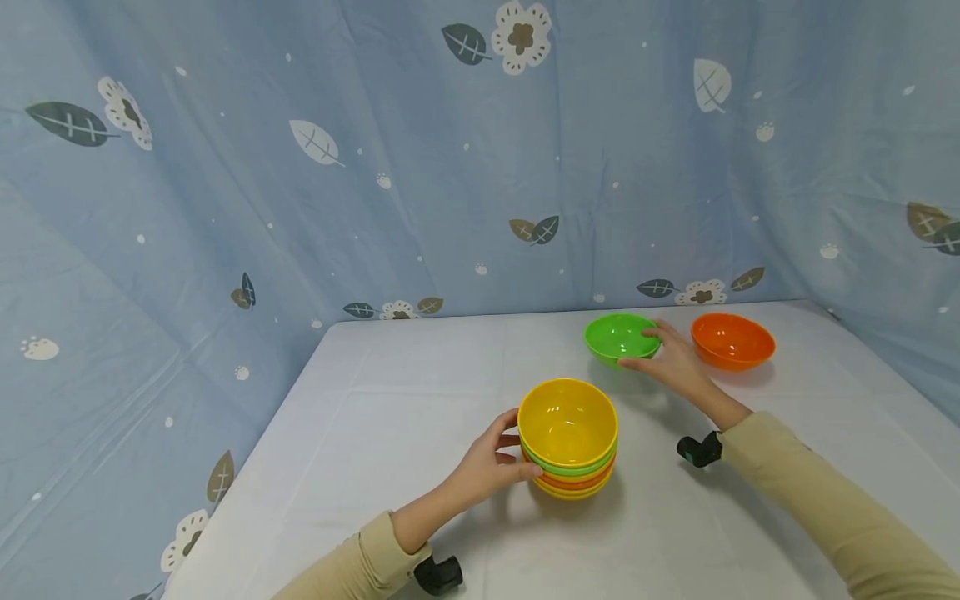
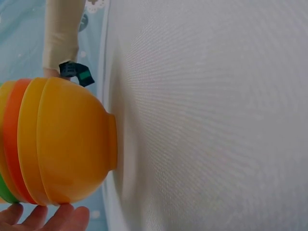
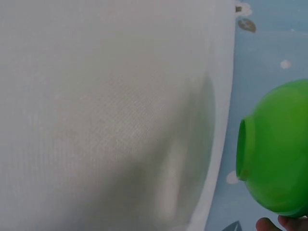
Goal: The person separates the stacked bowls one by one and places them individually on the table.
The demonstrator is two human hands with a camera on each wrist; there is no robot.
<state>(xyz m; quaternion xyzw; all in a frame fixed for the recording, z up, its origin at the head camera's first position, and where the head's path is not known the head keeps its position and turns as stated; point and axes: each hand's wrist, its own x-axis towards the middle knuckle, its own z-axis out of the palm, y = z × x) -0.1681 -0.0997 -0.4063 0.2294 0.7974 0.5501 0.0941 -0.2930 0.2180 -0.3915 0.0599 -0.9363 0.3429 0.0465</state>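
A stack of several bowls (image 1: 567, 425), yellow on top with green, orange and yellow rims beneath, stands upright on the white table. My left hand (image 1: 491, 460) holds its left side, thumb at the front and fingers round the back. In the left wrist view, fingertips (image 2: 62, 216) touch the sides of the stacked bowls (image 2: 72, 139). Farther back, my right hand (image 1: 671, 362) grips a green bowl (image 1: 617, 337) by its right side. The right wrist view shows this green bowl (image 3: 284, 149) with its foot apart from the tabletop, and only some fingertips below it.
An orange bowl (image 1: 731, 340) sits at the table's back right, just beyond my right hand. The white tablecloth (image 1: 390, 400) ends at a blue patterned curtain (image 1: 450, 167) behind and to the left. Black wrist devices (image 1: 700, 450) hang under both sleeves.
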